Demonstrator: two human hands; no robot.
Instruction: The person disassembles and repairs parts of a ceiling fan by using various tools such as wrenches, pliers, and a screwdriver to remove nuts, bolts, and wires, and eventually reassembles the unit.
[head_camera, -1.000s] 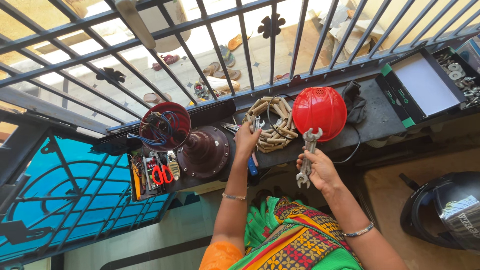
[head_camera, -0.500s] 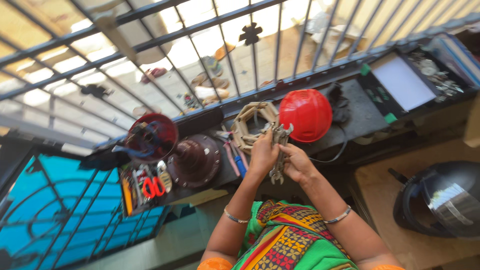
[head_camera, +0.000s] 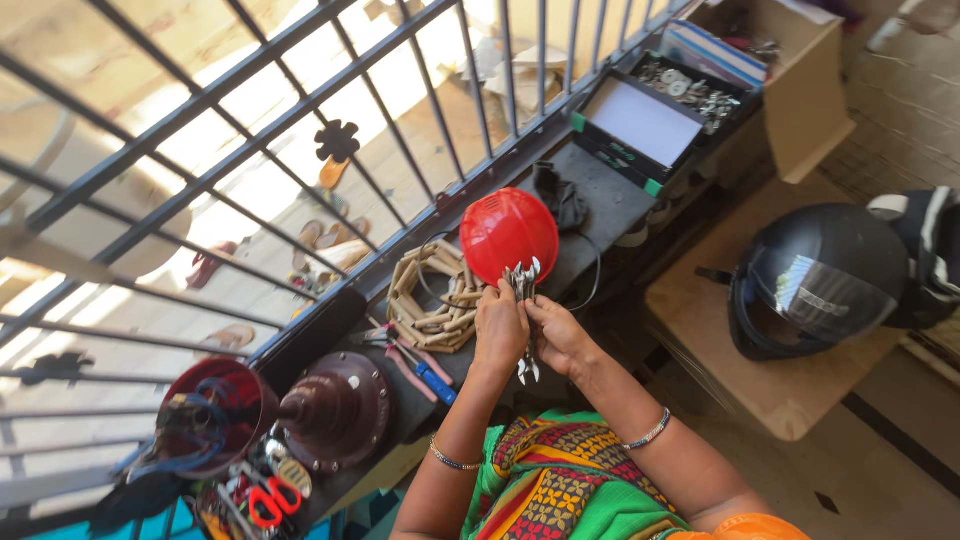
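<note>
While both hands, left hand (head_camera: 500, 325) and right hand (head_camera: 560, 335), have fingers wrapped round that bunch of shiny steel spanners (head_camera: 524, 300) above the dark tabletop's (head_camera: 600, 190) front edge, I'd guess it's heavy, stiff, slippery, best gripped mid-shaft.

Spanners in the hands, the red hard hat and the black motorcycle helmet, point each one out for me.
spanners (head_camera: 524, 283), head view, on the shiny jaw ends above the hands.
red hard hat (head_camera: 507, 233), head view, on the middle of its dome.
black motorcycle helmet (head_camera: 815, 275), head view, on its visor.

Bare forearms, 1 thin bangle on each wrist — bright green, orange and red patterned garment (head_camera: 560, 490)
</note>
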